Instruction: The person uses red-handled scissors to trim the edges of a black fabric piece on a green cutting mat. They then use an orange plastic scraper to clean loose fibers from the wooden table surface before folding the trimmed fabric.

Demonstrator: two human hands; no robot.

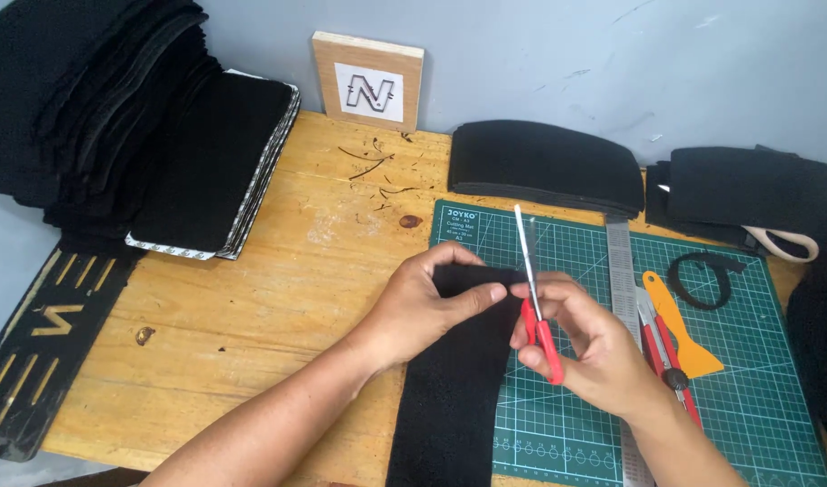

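Holding the top end of a long black fabric strip (454, 388), the left hand (427, 307) has its fingers closed on the cloth, thumb on top. The strip lies from the middle of the worktop (278, 280) down toward 6 o'clock, partly over the left edge of a green cutting mat (747, 397). The right hand (584, 338) is just beside it, at 3 o'clock from the left hand, and its fingers are closed around the red handles of small scissors (532, 298). The blades point up toward 12 o'clock, touching the strip's upper right corner; I cannot tell if they are open. On the mat, right of the hands, lie a steel ruler (621, 280), a red cutter knife (663, 352) and an orange scraper (679, 329). At 10 o'clock a stack of black fabric pieces (206, 162) rests, and at 12 o'clock stands a small wooden block (368, 79).
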